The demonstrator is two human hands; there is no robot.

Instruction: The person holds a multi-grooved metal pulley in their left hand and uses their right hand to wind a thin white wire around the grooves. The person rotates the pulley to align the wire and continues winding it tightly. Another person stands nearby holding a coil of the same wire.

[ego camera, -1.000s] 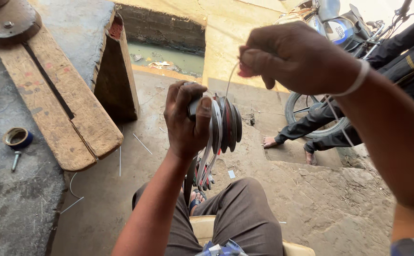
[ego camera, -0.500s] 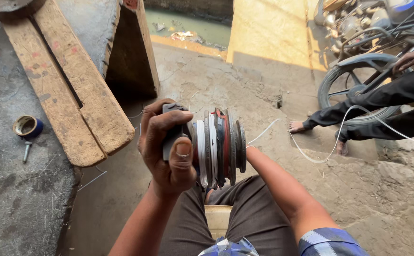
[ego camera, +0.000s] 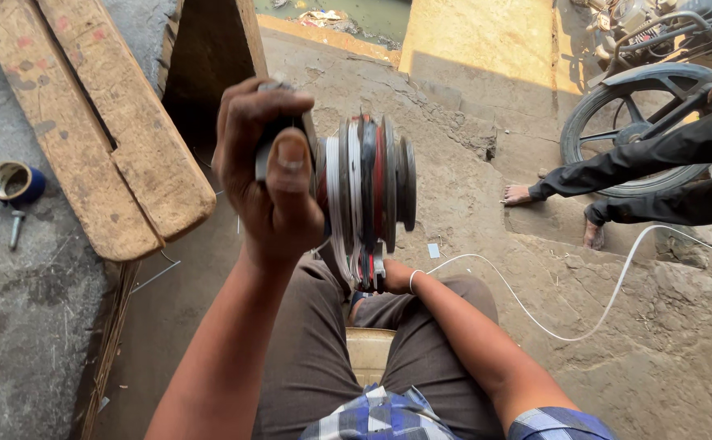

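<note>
Centre frame: left hand (ego camera: 270,179), fingers wrapped around one end of a stack of spools (ego camera: 368,191) wound with white, red and dark wire, held up over the lap. Right hand (ego camera: 393,275) mostly hidden beneath the stack; finger state cannot be told. White wire (ego camera: 584,326) trails right across the dirt floor (ego camera: 494,195). Wooden planks (ego camera: 87,122) upper left; blue tape roll (ego camera: 14,182) at left. Another person's legs (ego camera: 657,179) and a motorcycle wheel (ego camera: 625,106) upper right.

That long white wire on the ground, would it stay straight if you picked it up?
Probably not. The thin white wire lies in loose curves across the dirt ground, so it likely bends and droops. It looks thin, so probably light, though springy enough to hold a curve.
</note>
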